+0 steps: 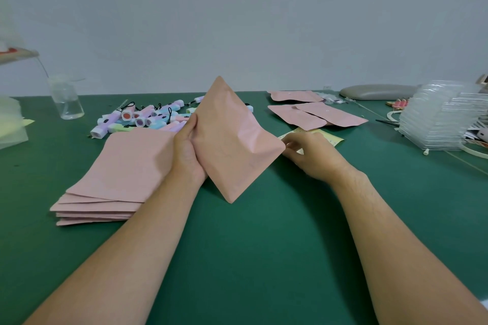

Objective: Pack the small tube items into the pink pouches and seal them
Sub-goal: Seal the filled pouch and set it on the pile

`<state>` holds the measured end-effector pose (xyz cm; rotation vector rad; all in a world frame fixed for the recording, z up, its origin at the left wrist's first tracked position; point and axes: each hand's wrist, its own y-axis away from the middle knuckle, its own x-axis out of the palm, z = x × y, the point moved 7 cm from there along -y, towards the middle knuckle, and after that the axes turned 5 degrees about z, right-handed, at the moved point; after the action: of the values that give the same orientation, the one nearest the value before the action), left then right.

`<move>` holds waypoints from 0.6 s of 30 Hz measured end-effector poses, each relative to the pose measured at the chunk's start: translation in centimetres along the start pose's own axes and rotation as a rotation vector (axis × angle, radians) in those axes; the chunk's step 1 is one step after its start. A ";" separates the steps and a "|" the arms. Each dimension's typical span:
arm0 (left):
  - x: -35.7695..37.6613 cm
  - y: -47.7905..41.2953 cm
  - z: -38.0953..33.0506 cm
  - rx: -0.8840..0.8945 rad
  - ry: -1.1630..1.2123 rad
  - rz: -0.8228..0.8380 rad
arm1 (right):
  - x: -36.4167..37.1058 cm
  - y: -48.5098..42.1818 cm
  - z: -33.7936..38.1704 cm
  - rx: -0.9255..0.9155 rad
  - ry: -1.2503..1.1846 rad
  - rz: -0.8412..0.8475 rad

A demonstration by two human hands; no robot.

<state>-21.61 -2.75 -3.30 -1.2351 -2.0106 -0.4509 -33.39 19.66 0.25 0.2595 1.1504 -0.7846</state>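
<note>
- Your left hand (188, 150) gripped one pink pouch (232, 140) by its left edge, thumb on the front face, fingers hidden behind it.
- The pouch was raised above the tabletop (264, 245), tilted like a diamond with one corner up and one corner down. It looked puffed in the middle; contents not visible.
- Your right hand (311, 155) lay palm down just right of the pouch, fingers bent onto a yellow sheet (328, 138). Fingertips sat right at the pouch's right corner. Can't tell if that hand pinched anything or only pressed on the sheet.
- The sheet lay flat on the tabletop, mostly covered by the right hand, with a dotted strip showing along its far edge.
- A pouch stack (116, 177) lay flat to the left of your left hand, fanned slightly at the near end.
- The tubes (142, 119) sat in a loose pile behind the pouch stack: pastel purple, blue, pink and green bodies, white ends, black loops, some showing round red or purple faces.
- Three pouches (317, 113) lay flat at far right of centre, two overlapping, one apart behind them.
- A clear beaker (67, 97) stood upright at far left.
- A grey pad (377, 91) lay at the back edge on the right.
- Clear plastic trays (438, 119) were stacked at far right, leaning.
</note>
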 end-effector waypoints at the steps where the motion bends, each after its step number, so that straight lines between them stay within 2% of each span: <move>1: 0.0 0.0 0.0 -0.001 0.002 -0.004 | 0.0 0.0 0.0 0.002 0.003 -0.002; 18: -0.2 0.0 -0.1 -0.008 -0.020 -0.033 | 0.1 -0.1 0.2 0.029 0.193 0.015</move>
<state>-21.51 -2.91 -3.38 -1.2172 -2.0507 -0.4646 -33.24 19.42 0.28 0.3734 1.3172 -0.7755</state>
